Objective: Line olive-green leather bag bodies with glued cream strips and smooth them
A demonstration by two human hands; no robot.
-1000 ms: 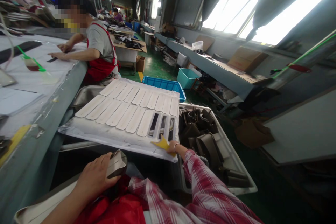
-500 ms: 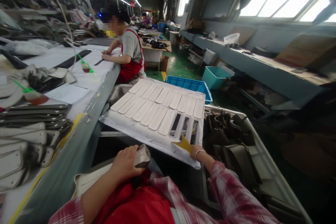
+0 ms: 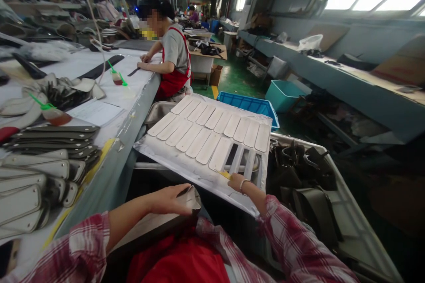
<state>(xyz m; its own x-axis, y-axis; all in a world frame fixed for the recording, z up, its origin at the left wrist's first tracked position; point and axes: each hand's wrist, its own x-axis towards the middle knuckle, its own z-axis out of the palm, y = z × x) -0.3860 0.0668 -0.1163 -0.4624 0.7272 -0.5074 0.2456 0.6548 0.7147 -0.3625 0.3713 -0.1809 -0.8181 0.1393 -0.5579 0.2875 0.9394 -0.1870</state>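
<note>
My left hand (image 3: 168, 201) is around the end of a folded piece with a pale face and dark edges (image 3: 194, 199), which lies across my lap. Thumb and fingers are on either side of it. Pinched in my right hand (image 3: 237, 182) is a flat yellow piece (image 3: 225, 174), seen nearly edge-on over the near side of a white-covered board (image 3: 186, 166). Two rows of pale rounded strips (image 3: 209, 117) lie on this board. Close to my right hand, the board has slots (image 3: 247, 159) that show what is below.
A worktable (image 3: 136, 106) on the left bears stacked pale pieces (image 3: 20, 199) and bottles with green spouts (image 3: 53, 112). A co-worker in a red apron (image 3: 175, 62) stands beyond. On the right is a bin of dark pieces (image 3: 315, 203); a blue crate (image 3: 249, 104) stands behind the board.
My right hand has moved slightly left with the yellow piece, which has turned edge-on. My left hand's fingers have straightened somewhat on the folded piece. The view has shifted left.
</note>
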